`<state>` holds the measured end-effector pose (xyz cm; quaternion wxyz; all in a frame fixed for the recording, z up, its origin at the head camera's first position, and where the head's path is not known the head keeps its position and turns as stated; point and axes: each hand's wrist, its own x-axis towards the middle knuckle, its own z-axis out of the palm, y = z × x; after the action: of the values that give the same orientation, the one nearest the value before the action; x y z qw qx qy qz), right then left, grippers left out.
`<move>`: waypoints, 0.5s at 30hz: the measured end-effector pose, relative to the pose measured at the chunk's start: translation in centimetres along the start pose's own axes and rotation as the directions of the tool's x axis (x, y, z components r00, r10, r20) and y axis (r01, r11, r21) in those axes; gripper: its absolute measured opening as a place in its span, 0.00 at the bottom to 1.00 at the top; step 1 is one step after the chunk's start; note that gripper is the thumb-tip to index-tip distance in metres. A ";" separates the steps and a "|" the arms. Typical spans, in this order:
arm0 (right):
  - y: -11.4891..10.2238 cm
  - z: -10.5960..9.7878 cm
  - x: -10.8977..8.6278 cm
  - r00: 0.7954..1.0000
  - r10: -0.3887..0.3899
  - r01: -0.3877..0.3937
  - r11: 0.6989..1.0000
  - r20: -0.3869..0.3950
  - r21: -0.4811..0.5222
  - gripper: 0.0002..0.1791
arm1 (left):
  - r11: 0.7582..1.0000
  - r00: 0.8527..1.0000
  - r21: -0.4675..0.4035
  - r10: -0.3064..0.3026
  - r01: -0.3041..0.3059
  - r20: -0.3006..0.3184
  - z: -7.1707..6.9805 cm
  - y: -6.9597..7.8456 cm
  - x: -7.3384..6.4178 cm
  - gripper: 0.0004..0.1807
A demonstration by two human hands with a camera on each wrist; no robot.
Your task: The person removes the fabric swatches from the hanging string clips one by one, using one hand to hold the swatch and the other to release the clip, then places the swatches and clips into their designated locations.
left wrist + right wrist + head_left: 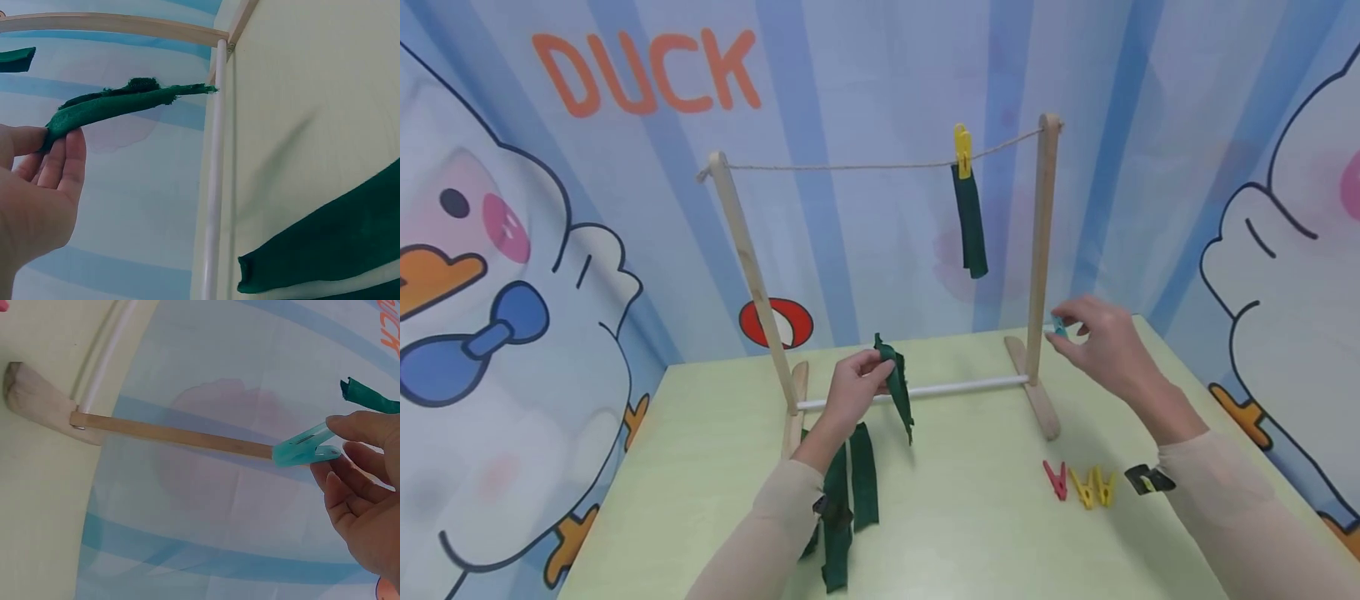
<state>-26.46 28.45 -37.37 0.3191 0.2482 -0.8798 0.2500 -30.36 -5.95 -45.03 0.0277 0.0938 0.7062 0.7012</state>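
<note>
The desk (955, 500) carried a rack (1041, 250). The left hand (853, 383) pinched a green strip (898, 392) above the desk; loose strips (865, 483) lay below, another strip (971, 225) hung from the rack. The right hand (1108, 346) pinched a blue peg (300, 447) near the rack; loose pegs (1059, 487) lay on the desk.

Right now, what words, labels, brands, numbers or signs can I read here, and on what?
"DUCK": orange letters on the blue striped backdrop; the right wrist view catches only "UCK".
Any marking on the black wrist device at the right sleeve: too small to read.
Teal clothespin and held green cloth strip: no lettering visible.
</note>
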 end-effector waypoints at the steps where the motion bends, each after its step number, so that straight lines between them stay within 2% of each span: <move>1: 0.1 0.0 -0.3 1.000 0.018 -0.018 1.000 0.013 -0.007 0.14 | 1.000 1.000 0.007 -0.004 0.004 -0.001 0.0 -0.2 -0.1 0.13; 5: 0.6 0.2 -1.7 0.994 0.091 -0.090 0.996 0.066 -0.016 0.12 | 0.999 0.999 0.031 -0.031 0.032 -0.009 -0.1 -0.9 -0.7 0.14; 9: 1.3 0.2 -3.1 0.977 0.180 -0.177 0.984 0.116 -0.032 0.11 | 0.997 0.999 0.059 -0.052 0.052 -0.003 0.0 -1.9 -1.2 0.15; 12: 1.8 0.1 -3.9 0.954 0.248 -0.243 0.969 0.169 -0.049 0.12 | 0.995 0.997 0.075 -0.071 0.070 0.011 0.0 -2.8 -1.4 0.15; 15: 2.3 0.2 -4.5 0.920 0.314 -0.305 0.950 0.237 -0.074 0.14 | 0.992 0.996 0.086 -0.090 0.088 0.021 0.0 -3.5 -1.5 0.15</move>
<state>-24.88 31.31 -41.21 0.1687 0.1294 -0.9450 0.2486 -29.21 -6.25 -48.66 0.0635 0.0720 0.7384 0.6674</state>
